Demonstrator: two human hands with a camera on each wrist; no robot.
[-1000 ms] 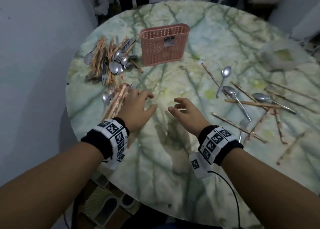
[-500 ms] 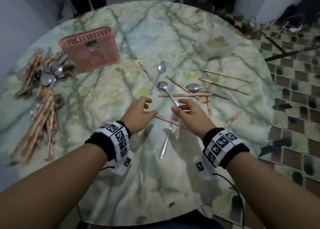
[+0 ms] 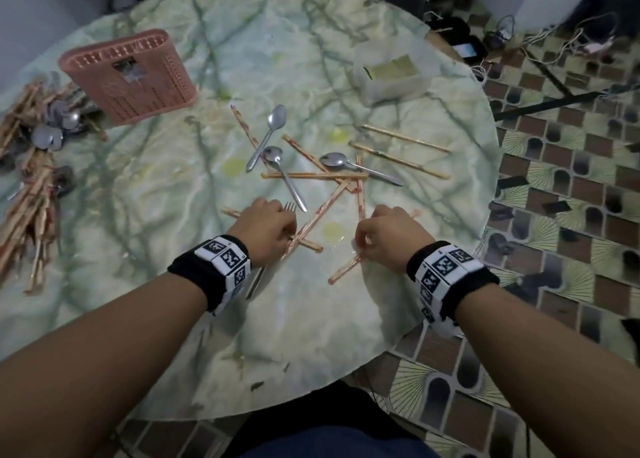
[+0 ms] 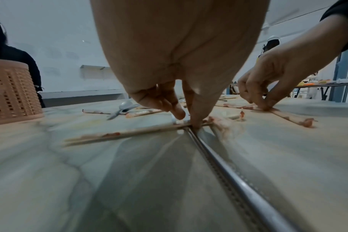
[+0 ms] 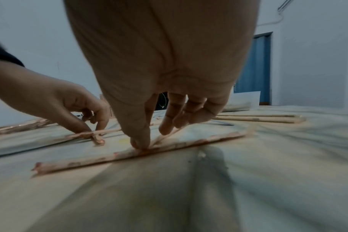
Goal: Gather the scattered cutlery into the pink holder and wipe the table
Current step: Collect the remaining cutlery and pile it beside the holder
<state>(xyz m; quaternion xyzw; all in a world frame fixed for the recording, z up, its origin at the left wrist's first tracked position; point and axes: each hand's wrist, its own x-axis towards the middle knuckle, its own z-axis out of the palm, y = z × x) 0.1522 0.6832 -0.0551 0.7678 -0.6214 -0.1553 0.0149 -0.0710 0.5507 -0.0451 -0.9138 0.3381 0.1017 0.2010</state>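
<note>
The pink holder (image 3: 128, 76) stands at the table's far left, also in the left wrist view (image 4: 12, 92). Three spoons (image 3: 273, 125) and several paper-wrapped chopsticks (image 3: 313, 175) lie scattered mid-table. My left hand (image 3: 289, 230) is down on the table, and its thumb and finger (image 4: 186, 119) pinch a fork (image 4: 228, 180) where a wrapped chopstick (image 4: 113, 135) crosses it. The fork's tines (image 3: 290, 207) show beyond the knuckles. My right hand (image 3: 360, 246) pinches another wrapped chopstick (image 5: 189, 143) lying flat, thumb tip (image 5: 141, 146) on it.
A heap of wrapped chopsticks and spoons (image 3: 34, 166) lies along the table's left edge. A translucent tub (image 3: 391, 73) sits at the far right. The round marble table (image 3: 277, 336) ends close to my body; tiled floor and cables lie to the right.
Both hands moved away from the left heap to the scattered cutlery at mid-table. They came down onto the table, and the fingers closed on the fork and a chopstick.
</note>
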